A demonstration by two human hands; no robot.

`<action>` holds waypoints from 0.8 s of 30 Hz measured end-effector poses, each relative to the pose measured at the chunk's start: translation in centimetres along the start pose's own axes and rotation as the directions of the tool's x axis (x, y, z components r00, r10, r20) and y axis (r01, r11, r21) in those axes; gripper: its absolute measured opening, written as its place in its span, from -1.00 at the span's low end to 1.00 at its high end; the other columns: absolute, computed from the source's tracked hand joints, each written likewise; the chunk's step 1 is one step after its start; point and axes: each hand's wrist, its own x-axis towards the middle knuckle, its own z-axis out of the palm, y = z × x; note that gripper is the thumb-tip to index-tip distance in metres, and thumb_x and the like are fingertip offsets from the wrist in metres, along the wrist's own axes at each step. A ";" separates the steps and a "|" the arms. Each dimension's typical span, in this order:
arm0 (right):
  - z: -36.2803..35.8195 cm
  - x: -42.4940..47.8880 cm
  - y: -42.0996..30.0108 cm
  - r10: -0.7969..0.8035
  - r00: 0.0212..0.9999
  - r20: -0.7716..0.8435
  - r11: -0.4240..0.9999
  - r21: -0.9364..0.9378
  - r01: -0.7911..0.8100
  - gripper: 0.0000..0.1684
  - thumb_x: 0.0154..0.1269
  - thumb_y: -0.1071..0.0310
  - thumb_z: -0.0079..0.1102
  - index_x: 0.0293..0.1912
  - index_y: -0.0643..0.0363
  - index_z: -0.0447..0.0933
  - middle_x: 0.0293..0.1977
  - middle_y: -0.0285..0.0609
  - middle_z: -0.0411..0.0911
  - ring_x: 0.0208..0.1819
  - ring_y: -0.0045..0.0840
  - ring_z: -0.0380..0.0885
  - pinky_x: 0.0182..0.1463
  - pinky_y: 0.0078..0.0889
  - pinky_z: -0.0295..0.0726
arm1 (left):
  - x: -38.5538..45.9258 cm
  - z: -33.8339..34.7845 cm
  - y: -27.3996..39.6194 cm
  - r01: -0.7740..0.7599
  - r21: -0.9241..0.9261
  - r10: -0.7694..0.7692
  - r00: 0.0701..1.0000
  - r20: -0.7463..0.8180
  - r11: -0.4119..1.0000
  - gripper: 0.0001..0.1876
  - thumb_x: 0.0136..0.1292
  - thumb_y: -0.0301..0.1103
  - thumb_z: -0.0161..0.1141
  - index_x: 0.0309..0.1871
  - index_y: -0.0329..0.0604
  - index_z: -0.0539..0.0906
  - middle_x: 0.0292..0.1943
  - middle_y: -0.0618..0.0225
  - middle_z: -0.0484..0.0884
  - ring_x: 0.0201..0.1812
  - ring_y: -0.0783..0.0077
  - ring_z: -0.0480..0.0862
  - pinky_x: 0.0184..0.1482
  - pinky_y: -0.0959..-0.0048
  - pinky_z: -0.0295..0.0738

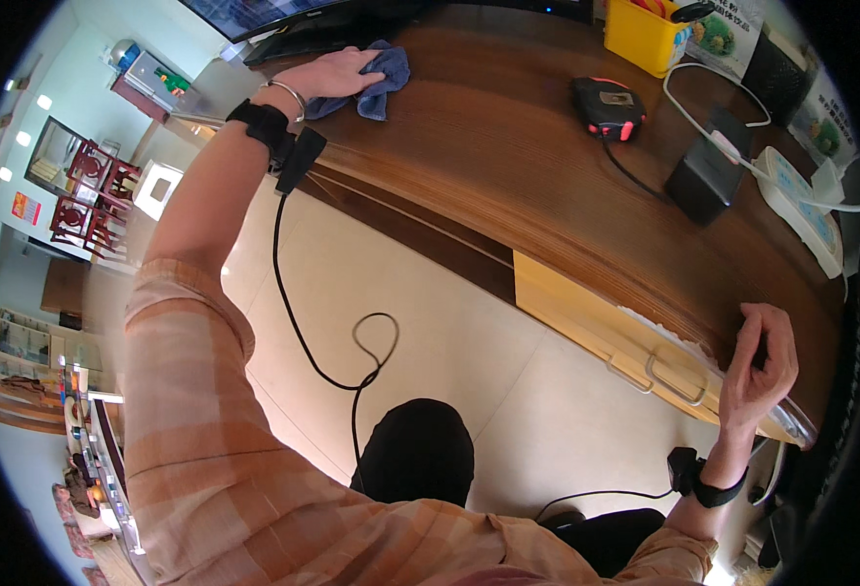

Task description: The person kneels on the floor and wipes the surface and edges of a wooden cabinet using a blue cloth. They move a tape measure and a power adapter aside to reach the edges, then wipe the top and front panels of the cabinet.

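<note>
At the far edge of the brown wooden desktop (474, 124), my left hand (334, 73) lies flat on a crumpled blue cloth (387, 77), its fingers over the cloth. A metal bangle (290, 97) and a black strap with a cabled device (301, 160) are on that wrist. My right hand (763, 366) rests at the near right edge of the desk, loosely curled, with a gap between thumb and fingers and nothing seen in it. Another black strapped device (686, 470) sits on the right wrist.
A black tape measure-like case with red parts (609, 110) is wired to a black box (708, 172). Beside them are a white power strip (800, 209) and a yellow container (646, 36). A screen (254, 15) stands at the back left. Below are drawer handles (675, 381) and a dangling cable (283, 293).
</note>
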 end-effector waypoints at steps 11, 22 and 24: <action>-0.4 0.1 0.2 -0.067 0.997 0.029 0.997 -0.034 0.068 -0.87 0.38 0.54 0.02 -0.30 0.28 0.54 -0.35 -0.10 0.57 -0.35 -0.46 0.53 -0.27 -0.47 0.47 | 1.4 1.1 -4.5 -0.070 -0.364 0.082 0.996 0.018 0.929 -0.35 0.38 -0.06 0.00 0.46 -0.13 0.22 0.20 0.04 0.54 0.23 0.07 0.50 0.29 0.34 0.32; 0.2 0.4 -0.5 -0.076 0.997 -0.003 0.996 0.056 0.076 -0.95 0.26 0.58 0.12 -0.34 0.30 0.53 -0.41 -0.08 0.56 -0.35 -0.39 0.53 -0.27 -0.45 0.49 | 1.1 6.3 -14.4 0.157 -0.383 -0.184 0.982 -0.033 0.910 -0.40 0.40 -0.03 -0.02 0.38 -0.22 0.34 0.27 0.11 0.49 0.29 0.22 0.45 0.33 0.34 0.27; 0.0 0.4 -0.4 -0.085 0.996 -0.006 0.996 -0.001 0.085 -0.94 0.25 0.58 0.12 -0.36 0.29 0.54 -0.43 -0.09 0.55 -0.37 -0.40 0.52 -0.30 -0.45 0.48 | 3.4 6.8 -9.0 0.161 -0.451 -0.225 0.970 -0.092 0.878 -0.38 0.40 -0.03 0.01 0.39 -0.24 0.33 0.30 0.12 0.46 0.30 0.25 0.43 0.33 0.38 0.26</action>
